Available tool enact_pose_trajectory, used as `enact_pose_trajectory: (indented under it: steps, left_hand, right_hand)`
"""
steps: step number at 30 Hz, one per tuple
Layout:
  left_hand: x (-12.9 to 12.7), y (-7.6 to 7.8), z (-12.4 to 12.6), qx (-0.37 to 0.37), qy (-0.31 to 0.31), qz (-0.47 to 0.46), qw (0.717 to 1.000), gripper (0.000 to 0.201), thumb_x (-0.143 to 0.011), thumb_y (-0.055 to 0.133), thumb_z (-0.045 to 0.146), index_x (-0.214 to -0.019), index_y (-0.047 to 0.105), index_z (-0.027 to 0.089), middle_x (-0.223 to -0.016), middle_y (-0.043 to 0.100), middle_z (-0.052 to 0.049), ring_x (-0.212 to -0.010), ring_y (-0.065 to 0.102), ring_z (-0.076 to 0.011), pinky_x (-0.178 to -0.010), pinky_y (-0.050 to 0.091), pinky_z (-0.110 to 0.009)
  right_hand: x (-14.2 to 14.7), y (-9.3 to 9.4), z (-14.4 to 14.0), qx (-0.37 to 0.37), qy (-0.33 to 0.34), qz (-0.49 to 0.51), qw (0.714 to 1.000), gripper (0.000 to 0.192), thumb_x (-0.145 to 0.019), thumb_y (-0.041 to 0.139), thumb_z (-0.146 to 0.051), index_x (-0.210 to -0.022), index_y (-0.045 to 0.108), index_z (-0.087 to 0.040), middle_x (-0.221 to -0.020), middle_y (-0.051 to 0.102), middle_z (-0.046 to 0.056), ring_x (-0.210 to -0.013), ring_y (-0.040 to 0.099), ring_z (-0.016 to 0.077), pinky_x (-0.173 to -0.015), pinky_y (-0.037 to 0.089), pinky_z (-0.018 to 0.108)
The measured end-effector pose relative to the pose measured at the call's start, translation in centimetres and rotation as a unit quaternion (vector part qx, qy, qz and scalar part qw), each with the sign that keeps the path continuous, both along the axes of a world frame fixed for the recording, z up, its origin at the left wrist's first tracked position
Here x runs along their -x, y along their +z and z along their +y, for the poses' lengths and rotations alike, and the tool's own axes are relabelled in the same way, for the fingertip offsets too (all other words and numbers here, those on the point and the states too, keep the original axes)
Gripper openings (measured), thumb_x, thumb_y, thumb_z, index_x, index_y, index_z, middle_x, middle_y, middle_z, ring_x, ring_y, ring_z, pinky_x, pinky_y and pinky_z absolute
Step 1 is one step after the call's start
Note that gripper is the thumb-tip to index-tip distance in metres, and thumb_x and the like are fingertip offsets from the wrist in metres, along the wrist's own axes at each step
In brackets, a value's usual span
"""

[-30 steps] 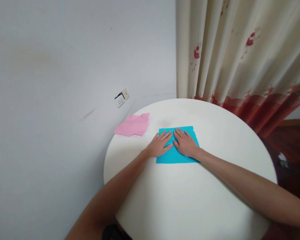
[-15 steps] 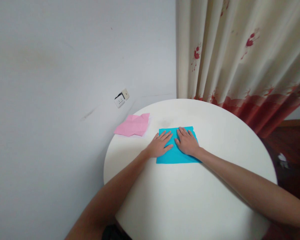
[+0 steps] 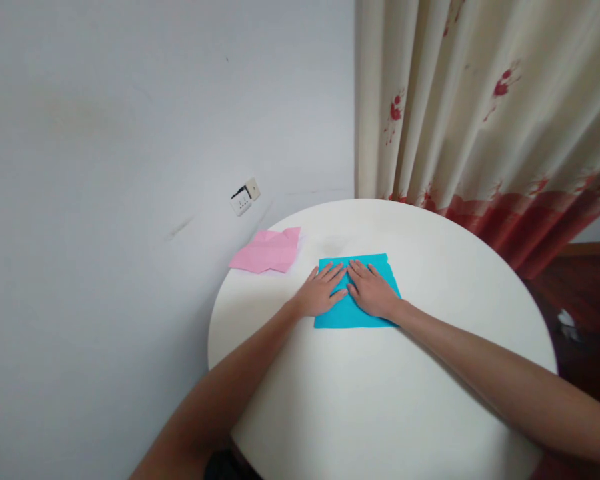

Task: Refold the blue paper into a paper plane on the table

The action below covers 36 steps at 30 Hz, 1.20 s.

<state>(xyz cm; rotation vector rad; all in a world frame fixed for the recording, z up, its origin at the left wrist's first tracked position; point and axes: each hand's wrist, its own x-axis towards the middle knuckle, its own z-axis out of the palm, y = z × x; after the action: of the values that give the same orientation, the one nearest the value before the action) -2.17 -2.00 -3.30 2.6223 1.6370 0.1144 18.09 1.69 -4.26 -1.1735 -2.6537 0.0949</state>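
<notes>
On one round white table (image 3: 430,400), two hands, left hand (image 3: 321,291) and right hand (image 3: 373,291), press spread flat on one turquoise paper sheet (image 3: 356,316); one creased pink paper sheet (image 3: 269,251) lies far left.

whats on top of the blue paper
Both hands lie flat, palms down, on the blue paper: left hand, right hand. The paper beneath the palms is covered.

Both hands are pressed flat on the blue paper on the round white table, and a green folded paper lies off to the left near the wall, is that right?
Not quite: the folded paper near the wall is pink, not green, as the head view shows. The rest holds: the left hand and right hand lie flat on the blue paper on the round white table.
</notes>
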Motion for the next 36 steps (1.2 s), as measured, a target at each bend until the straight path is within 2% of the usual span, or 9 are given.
enact_pose_trajectory:
  steps: [4, 7, 14, 20, 30, 34, 36]
  left_hand:
    - [0.4, -0.2, 0.2, 0.002, 0.033, 0.009, 0.999, 0.064, -0.104, 0.025, 0.061, -0.161, 0.021, 0.032, -0.168, 0.016, -0.003, -0.154, 0.014, -0.0356, -0.12, 0.016, -0.064]
    - [1.0, -0.3, 0.7, -0.004, 0.057, 0.008, 0.998, 0.064, -0.103, 0.027, 0.061, -0.16, 0.024, 0.033, -0.168, 0.018, -0.004, -0.154, 0.015, -0.0343, -0.12, 0.018, -0.063]
    - [1.9, -0.7, 1.7, -0.015, 0.097, -0.002, 0.995, 0.068, -0.103, 0.028, 0.059, -0.161, 0.022, 0.024, -0.167, 0.021, -0.009, -0.154, 0.018, -0.0301, -0.121, 0.021, -0.059]
    - [1.8, -0.7, 1.6, -0.02, 0.101, -0.004, 0.995, 0.067, -0.104, 0.029, 0.057, -0.16, 0.024, 0.02, -0.167, 0.02, -0.011, -0.154, 0.019, -0.0299, -0.121, 0.02, -0.058]
    - [1.9, -0.8, 1.6, -0.023, 0.1, -0.009, 0.995, 0.064, -0.104, 0.033, 0.054, -0.159, 0.026, 0.024, -0.167, 0.023, -0.01, -0.154, 0.02, -0.0305, -0.121, 0.021, -0.058]
    - [1.1, -0.4, 1.0, -0.072, 0.126, 0.001, 0.989, 0.06, -0.103, 0.038, 0.05, -0.156, 0.035, 0.022, -0.167, 0.021, -0.012, -0.154, 0.017, -0.0332, -0.121, 0.017, -0.063]
    - [0.4, 0.0, 0.5, -0.109, 0.118, 0.01, 0.987, 0.056, -0.103, 0.039, 0.043, -0.153, 0.04, 0.019, -0.166, 0.022, -0.014, -0.155, 0.015, -0.0325, -0.122, 0.013, -0.063]
  right_hand:
    - [0.1, 0.0, -0.3, 0.007, -0.005, -0.005, 1.0, 0.06, -0.103, 0.032, -0.037, -0.153, 0.038, -0.004, -0.162, 0.031, 0.017, -0.152, 0.025, 0.0298, -0.122, 0.022, 0.05]
    - [0.0, 0.1, -0.3, 0.008, -0.009, -0.007, 1.0, 0.061, -0.104, 0.031, -0.039, -0.154, 0.037, -0.005, -0.163, 0.03, 0.017, -0.152, 0.025, 0.0301, -0.122, 0.022, 0.05]
    - [-0.1, 0.1, -0.2, 0.009, -0.008, -0.006, 1.0, 0.061, -0.104, 0.03, -0.039, -0.154, 0.036, -0.004, -0.163, 0.029, 0.017, -0.152, 0.024, 0.0298, -0.123, 0.021, 0.05]
    - [-0.1, 0.0, -0.1, 0.01, -0.007, -0.004, 1.0, 0.062, -0.104, 0.03, -0.04, -0.154, 0.036, -0.004, -0.163, 0.029, 0.017, -0.152, 0.025, 0.0303, -0.123, 0.021, 0.05]
    - [0.0, 0.2, -0.2, 0.009, -0.013, -0.005, 1.0, 0.061, -0.104, 0.032, -0.039, -0.154, 0.037, -0.005, -0.163, 0.03, 0.017, -0.152, 0.025, 0.0298, -0.122, 0.022, 0.05]
    - [0.0, 0.1, -0.3, 0.008, -0.016, -0.003, 1.0, 0.061, -0.104, 0.033, -0.038, -0.154, 0.037, -0.004, -0.163, 0.03, 0.017, -0.152, 0.025, 0.0306, -0.123, 0.022, 0.05]
    - [-0.1, 0.2, -0.3, 0.01, -0.017, -0.003, 1.0, 0.061, -0.104, 0.033, -0.038, -0.154, 0.037, -0.005, -0.163, 0.03, 0.017, -0.152, 0.025, 0.0307, -0.123, 0.022, 0.05]
